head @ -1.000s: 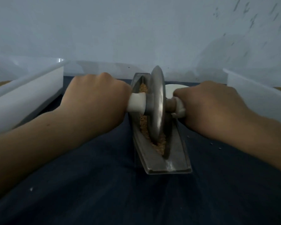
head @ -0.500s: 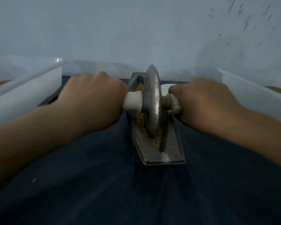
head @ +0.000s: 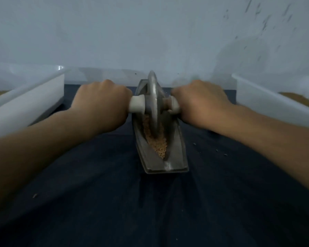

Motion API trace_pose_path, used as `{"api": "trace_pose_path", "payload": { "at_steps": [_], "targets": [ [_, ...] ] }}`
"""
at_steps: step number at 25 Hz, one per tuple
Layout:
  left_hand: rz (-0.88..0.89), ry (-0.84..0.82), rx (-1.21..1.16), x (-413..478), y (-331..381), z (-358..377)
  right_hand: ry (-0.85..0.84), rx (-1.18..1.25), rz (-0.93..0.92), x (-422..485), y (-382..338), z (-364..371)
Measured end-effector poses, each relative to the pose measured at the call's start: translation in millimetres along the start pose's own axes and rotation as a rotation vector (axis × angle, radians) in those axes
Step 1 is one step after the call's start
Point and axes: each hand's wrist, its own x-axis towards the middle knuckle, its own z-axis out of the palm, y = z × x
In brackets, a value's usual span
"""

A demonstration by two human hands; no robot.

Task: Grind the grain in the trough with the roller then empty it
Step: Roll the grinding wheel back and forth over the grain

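A narrow boat-shaped metal trough lies lengthwise on the dark cloth, straight ahead of me. Tan grain fills its groove, heaped toward the near end. The roller, a metal disc on a white-handled axle, stands upright in the groove in the far half of the trough. My left hand grips the left handle and my right hand grips the right handle, one on each side of the disc. The far tip of the trough is hidden behind the disc.
A white plastic bin stands at the left and another white bin at the right, each with tan grain showing inside. A pale wall rises just behind the trough. A few crumbs lie on the dark cloth.
Both hands have pushed the roller away from me along the trough, from its near half into its far half. More grain now lies uncovered at the near end.
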Motion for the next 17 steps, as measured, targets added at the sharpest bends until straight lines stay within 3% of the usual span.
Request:
{"api": "trace_pose_path", "payload": {
  "at_steps": [4, 7, 10, 12, 14, 17],
  "targets": [
    [0.083, 0.155, 0.044, -21.4, -4.2, -18.6, 0.169, -0.031, -0.027, -38.6, 3.6, -5.3],
    [-0.024, 0.015, 0.070, 9.5, 5.2, 4.7, 0.149, -0.060, 0.083, -0.7, -1.0, 18.9],
    [-0.147, -0.203, -0.082, 52.9, 0.8, 7.6, 0.029, 0.030, 0.132, 56.9, 0.5, 16.5],
    [-0.135, -0.222, -0.100, 48.3, 3.3, 5.3, -0.030, 0.022, 0.105, 56.0, 1.7, 11.9],
    [-0.066, -0.149, -0.050, 17.6, 1.1, 0.4, 0.024, 0.007, 0.034, 19.5, 0.2, 8.9],
    [0.103, 0.107, 0.061, -20.2, -4.6, -23.2, 0.166, 0.022, 0.000, -41.6, 1.7, -2.7]
  ]
}}
